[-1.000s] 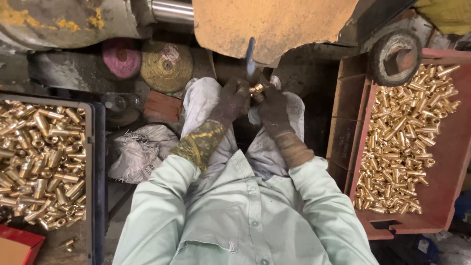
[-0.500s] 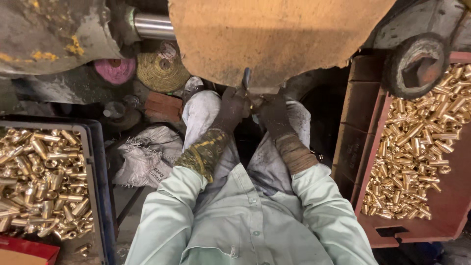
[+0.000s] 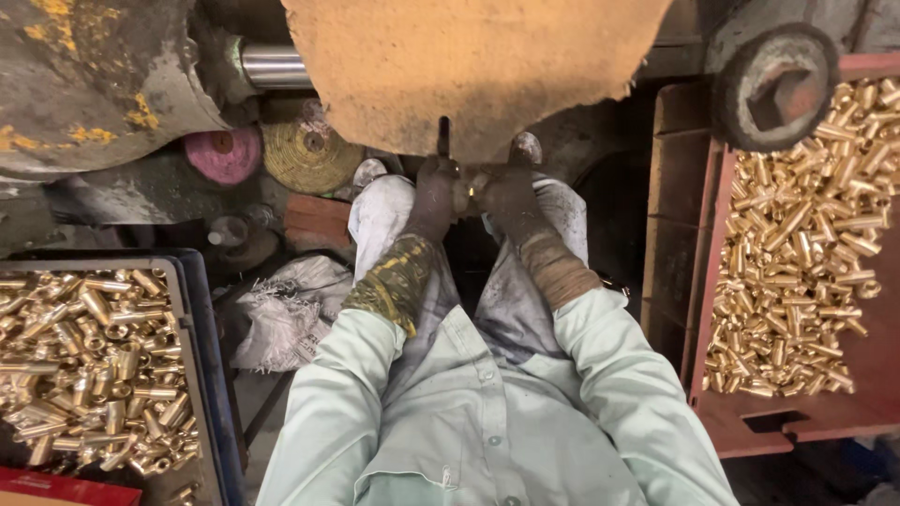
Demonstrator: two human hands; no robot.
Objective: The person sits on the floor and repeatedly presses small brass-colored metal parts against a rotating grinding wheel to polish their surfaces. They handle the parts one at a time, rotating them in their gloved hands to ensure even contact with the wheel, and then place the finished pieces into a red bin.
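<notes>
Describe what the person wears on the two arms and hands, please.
Both arms have loose, pale mint-green shirt sleeves. The left hand and right hand wear dark, grimy gloves. A cuff with a green and yellow camouflage pattern covers the left forearm, and a plain ribbed brown cuff covers the right forearm.

Count: 2 gloved hands, left (image 3: 433, 192) and right (image 3: 506, 192), 1 small brass piece (image 3: 466, 190) between them. 1 big buffing wheel (image 3: 469, 66). 2 spare wheels: pink (image 3: 221, 153), yellow (image 3: 305, 152). 2 trays of brass tubes, too many to count: dark tray (image 3: 202, 375), red tray (image 3: 797, 422). 1 white rag bundle (image 3: 281, 314).
</notes>
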